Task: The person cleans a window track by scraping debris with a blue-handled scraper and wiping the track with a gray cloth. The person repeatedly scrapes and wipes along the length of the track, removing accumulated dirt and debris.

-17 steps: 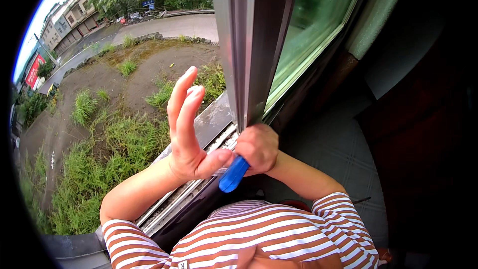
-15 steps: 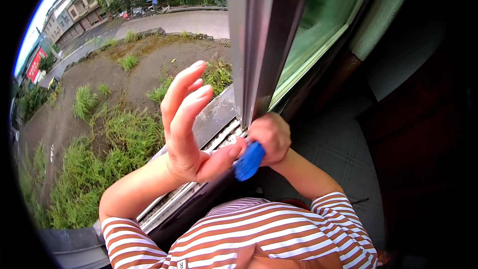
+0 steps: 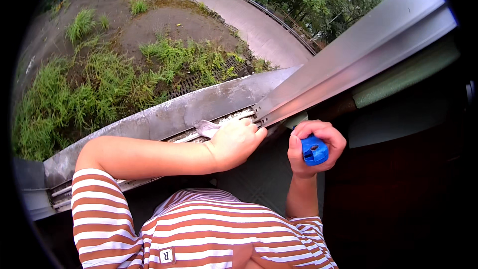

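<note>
My left hand (image 3: 235, 143) is down on the metal window track (image 3: 186, 136), fingers bent and closed near the foot of the upright frame post (image 3: 343, 55). A crumpled grey-white cloth (image 3: 206, 128) sticks out beside its knuckles and lies against the track; the fingertips are partly hidden. Nearer and to the right, my right hand (image 3: 318, 144) is raised off the track, wrapped round a blue plastic handle (image 3: 314, 152). The handle's end, with a hole in it, points toward me. What the handle belongs to is mostly hidden behind the hand.
Pale grit lies in the track grooves. Beyond the worn grey sill (image 3: 164, 104) are weeds (image 3: 104, 79), bare soil and a paved road (image 3: 264, 35). A green padded bar (image 3: 408, 72) runs behind the post on the right. The room's right side is dark.
My left hand, raised with fingers spread, has come down and closed at the track. My right hand has drawn away from the post with the blue handle. The view has turned, and the post slants right.
</note>
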### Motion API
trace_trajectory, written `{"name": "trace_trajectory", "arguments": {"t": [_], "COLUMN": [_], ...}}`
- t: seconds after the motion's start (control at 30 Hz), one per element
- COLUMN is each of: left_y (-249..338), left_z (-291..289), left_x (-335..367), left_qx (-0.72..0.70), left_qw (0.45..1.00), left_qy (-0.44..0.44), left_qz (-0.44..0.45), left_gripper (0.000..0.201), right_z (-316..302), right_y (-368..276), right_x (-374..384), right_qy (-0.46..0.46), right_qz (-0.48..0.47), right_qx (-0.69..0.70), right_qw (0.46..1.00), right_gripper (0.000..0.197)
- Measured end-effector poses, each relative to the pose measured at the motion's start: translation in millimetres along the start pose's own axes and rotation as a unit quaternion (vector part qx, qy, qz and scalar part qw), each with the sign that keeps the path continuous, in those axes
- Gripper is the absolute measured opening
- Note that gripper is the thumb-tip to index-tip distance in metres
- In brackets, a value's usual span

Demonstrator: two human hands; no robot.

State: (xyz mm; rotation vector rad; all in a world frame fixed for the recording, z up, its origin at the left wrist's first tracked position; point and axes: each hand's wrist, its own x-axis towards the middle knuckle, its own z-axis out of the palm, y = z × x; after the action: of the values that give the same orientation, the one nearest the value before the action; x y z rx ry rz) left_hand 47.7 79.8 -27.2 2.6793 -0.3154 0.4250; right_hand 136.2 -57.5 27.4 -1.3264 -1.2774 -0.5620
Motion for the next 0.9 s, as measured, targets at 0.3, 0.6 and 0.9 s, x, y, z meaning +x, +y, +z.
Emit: {"name": "trace_trajectory", "arguments": {"t": [0.3, 0.6, 0.9], "left_y": [-7.6, -23.8, -24.7], "left_z": [-36.0, -35.9, -11.3], "left_x": [-11.6, -18.7, 16.8], "left_qx": [-0.102, -0.182, -0.153], "left_qw": [0.994, 0.980, 0.987], "left_qy": [-0.034, -0.023, 0.015], "left_qz": [0.013, -0.080, -0.042], "left_gripper": [0.008, 0.019, 0.030], "right_z": [17.2, 34.7, 28.1], "right_y": [-7.5, -16.0, -25.4], "right_x": [-7.8, -6.9, 4.7], "right_qy": [0.082, 0.063, 0.099], "right_qz": [0.021, 0.028, 0.122], "right_qx": [0.000, -0.067, 0.015], "right_qw": [0.996, 0.995, 0.988], "right_gripper": [0.026, 0.021, 0.019]}}
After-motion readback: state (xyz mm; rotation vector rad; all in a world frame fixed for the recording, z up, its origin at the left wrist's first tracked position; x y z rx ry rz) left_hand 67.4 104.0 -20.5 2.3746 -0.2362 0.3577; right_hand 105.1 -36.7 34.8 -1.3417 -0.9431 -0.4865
